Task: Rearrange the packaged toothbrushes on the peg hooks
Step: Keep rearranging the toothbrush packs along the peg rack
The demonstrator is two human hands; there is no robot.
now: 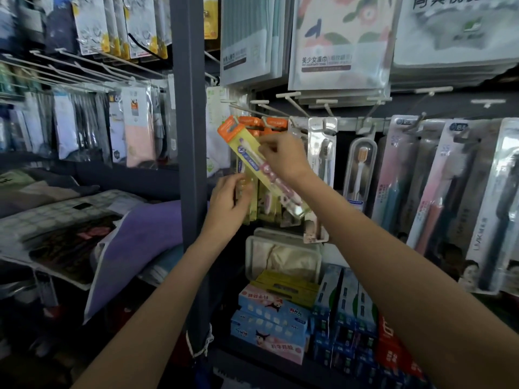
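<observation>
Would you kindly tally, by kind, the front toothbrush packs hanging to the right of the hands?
Small clear blister pack with grey toothbrush: 1
Clear rounded case with white toothbrush: 1
Tall carded packs, teal-handled, pink-handled, dark-handled: 3
Total: 5

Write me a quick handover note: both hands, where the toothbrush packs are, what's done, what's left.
Right hand: pinches the tilted orange-topped yellow toothbrush pack, its top near the white peg hook.
Left hand: holds the hanging orange-topped packs behind it.
Done: one pack in hand, whether off its hook is unclear.
Left: hang it on a hook and straighten the row. Clear-cased toothbrush packs hang to the right, untouched.
</observation>
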